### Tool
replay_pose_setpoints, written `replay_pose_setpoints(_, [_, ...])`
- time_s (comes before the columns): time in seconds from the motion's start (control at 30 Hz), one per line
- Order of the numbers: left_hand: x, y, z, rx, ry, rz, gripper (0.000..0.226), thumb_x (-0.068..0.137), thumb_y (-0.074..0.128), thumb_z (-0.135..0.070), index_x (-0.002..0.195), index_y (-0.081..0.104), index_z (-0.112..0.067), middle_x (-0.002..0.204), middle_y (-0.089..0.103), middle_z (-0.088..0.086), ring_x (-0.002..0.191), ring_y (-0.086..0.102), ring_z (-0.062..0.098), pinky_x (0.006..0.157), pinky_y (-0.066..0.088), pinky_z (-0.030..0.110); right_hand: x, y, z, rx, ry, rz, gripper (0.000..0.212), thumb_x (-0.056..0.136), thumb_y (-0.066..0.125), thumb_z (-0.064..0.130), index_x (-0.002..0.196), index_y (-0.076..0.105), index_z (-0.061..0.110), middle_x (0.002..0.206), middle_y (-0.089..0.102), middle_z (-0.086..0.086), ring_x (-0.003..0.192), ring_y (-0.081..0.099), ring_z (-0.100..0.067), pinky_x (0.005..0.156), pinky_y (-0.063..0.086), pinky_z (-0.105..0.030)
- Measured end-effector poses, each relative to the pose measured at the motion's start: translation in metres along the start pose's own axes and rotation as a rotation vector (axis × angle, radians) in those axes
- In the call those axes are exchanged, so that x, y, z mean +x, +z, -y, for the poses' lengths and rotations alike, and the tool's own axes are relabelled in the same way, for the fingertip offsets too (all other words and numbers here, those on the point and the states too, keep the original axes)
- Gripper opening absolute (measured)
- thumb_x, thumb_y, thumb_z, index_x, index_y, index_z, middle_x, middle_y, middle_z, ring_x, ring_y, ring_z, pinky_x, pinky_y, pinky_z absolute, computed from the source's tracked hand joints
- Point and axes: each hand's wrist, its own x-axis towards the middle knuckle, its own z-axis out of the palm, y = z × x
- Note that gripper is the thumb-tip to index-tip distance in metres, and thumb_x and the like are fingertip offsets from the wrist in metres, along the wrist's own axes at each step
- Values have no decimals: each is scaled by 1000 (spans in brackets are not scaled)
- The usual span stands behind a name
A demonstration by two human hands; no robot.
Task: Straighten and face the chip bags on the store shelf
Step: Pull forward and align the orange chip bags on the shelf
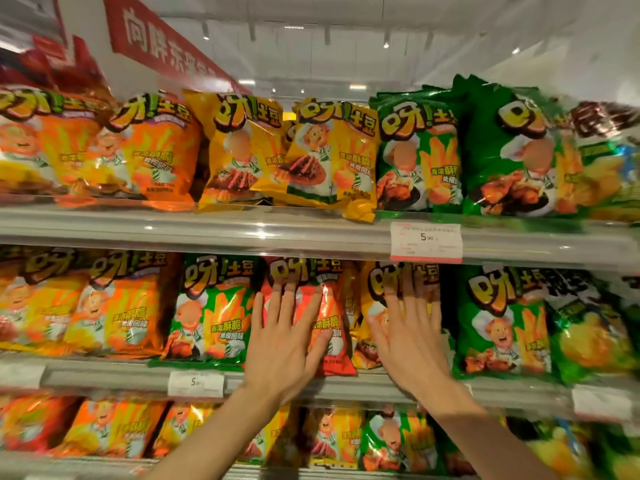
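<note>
three grey metal store shelves with clear plastic front lips run across a brightly lit shop aisle, a red hanging banner with white characters overhead. glossy foil chip bags fill every tier, packed side by side with almost no free room between them; white price tags clip to the shelf edges. on the middle shelf the left hand lies flat, fingers spread wide, pressed against a red foil chip bag and gripping nothing. the right hand, equally splayed and holding nothing, rests on a yellow foil chip bag just beside it. a green foil chip bag crowds the left side, a darker green bag the right. above, a yellow bag tilts forward over the lip.
</note>
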Motion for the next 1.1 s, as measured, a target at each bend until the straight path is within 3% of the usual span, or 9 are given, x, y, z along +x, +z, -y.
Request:
replay_pose_setpoints(0.3, [3,4,-2,25,-8,14,67,100,23,-66,156,30,-30,158,36,16,151,22,34,121,13,57,3,7,-3,-43,-32,-23,65,100,33,50,152,34,11,145,45,-23,140,34,-40,118,13,-60])
replay_pose_setpoints(0.4, [1,2,-2,2,-6,-1,67,100,25,-66,156,31,-30,156,38,15,149,25,32,122,15,54,3,7,-4,14,-33,-25,63,100,31,50,148,39,10,143,48,-22,137,38,-40,116,17,-62])
replay_pose_setpoints(0.5, [-5,-5,3,-160,-35,-70,67,99,24,-67,158,20,-35,161,26,12,151,18,28,124,13,46,0,0,-4,126,-6,-81,58,97,33,53,137,43,12,128,54,-16,123,48,-38,113,22,-62])
replay_pose_setpoints(0.63, [-13,-14,19,-411,-184,-143,62,99,38,-60,155,24,-37,161,24,6,150,18,21,117,23,37,-5,-15,9,338,-74,-158,57,96,38,52,138,43,15,126,48,-10,117,47,-30,100,40,-46])
replay_pose_setpoints(0.77, [-14,-19,28,-486,-292,-32,64,99,43,-56,157,21,-36,159,29,-1,148,20,16,116,24,32,-6,-22,37,457,-168,67,65,98,36,58,153,21,28,148,38,4,136,39,-14,109,35,-29])
replay_pose_setpoints(0.9, [-12,-24,24,-458,-283,40,64,101,39,-55,157,16,-36,158,35,-2,145,29,18,113,28,32,-1,-18,53,498,-146,249,74,98,37,59,156,2,30,157,31,-1,138,41,-22,109,40,-36])
replay_pose_setpoints(1.1, [-9,-24,21,-554,-325,76,60,102,43,-51,156,23,-35,156,37,-3,140,38,14,109,30,27,8,-13,59,634,-50,366,72,99,41,54,155,2,32,154,33,-5,129,50,-28,100,47,-42])
